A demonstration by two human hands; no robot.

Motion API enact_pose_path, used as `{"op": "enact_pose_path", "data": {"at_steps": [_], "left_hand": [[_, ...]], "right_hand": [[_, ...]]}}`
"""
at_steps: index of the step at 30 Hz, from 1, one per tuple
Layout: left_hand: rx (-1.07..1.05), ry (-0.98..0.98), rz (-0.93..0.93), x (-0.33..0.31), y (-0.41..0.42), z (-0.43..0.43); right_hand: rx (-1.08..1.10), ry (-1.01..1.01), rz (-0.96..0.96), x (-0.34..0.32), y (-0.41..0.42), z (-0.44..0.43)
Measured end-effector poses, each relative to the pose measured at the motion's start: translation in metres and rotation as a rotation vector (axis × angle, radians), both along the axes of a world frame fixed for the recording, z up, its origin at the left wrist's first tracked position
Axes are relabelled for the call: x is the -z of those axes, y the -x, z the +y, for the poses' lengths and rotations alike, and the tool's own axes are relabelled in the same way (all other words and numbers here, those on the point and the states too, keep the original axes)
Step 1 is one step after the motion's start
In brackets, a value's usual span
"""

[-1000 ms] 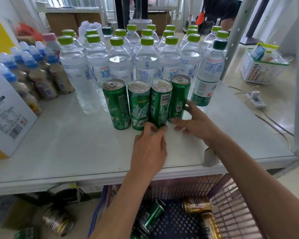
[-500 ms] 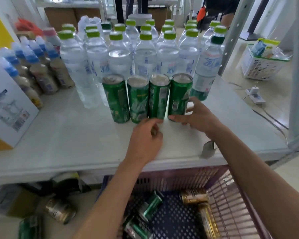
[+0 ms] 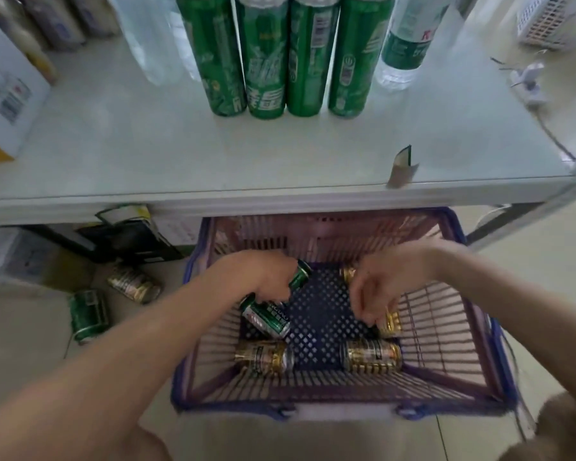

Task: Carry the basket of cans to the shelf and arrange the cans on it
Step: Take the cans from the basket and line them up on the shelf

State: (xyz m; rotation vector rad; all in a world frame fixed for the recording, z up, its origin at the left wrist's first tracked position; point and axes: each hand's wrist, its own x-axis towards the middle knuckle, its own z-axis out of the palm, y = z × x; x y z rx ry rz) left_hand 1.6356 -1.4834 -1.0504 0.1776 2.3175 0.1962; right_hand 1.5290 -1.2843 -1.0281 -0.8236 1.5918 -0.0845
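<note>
Inside the basket, your left hand clamps a green can lying slantwise; your right hand closes, fingers down, on a gold can beside the basket's right wall.

Soft even daylight, motion blur, wide-angle stretch at edges.

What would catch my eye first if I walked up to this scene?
Probably both hands reaching into the purple basket on the floor: the left hand closed on a green can, the right hand over a gold can. Above, four green cans stand in a row on the white shelf.
</note>
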Motion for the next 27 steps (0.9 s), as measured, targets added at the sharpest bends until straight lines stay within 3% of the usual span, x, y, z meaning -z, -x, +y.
{"op": "enact_pose_path", "data": {"at_steps": [4,8,11,13,19,27], "left_hand": [[0.055,0.127,0.007,0.071,-0.021,-0.017],[0.199,0.235,0.041,0.118,-0.036,-0.005],[0.236,0.319,0.138,0.133,-0.042,0.007],[0.248,0.381,0.167,0.142,-0.051,0.011],[0.252,0.467,0.211,0.166,-0.075,0.017],[0.165,0.385,0.196,0.161,-0.073,0.014]], "right_hand": [[-0.269,-0.227,0.225,0.088,-0.027,0.019],[-0.346,-0.122,0.427,0.125,-0.048,0.044],[-0.561,-0.198,0.391,0.142,-0.067,0.036],[-0.589,-0.184,0.391,0.149,-0.070,0.032],[-0.264,0.028,0.313,0.150,-0.050,0.032],[0.187,0.295,0.244,0.102,-0.018,0.027]]}}
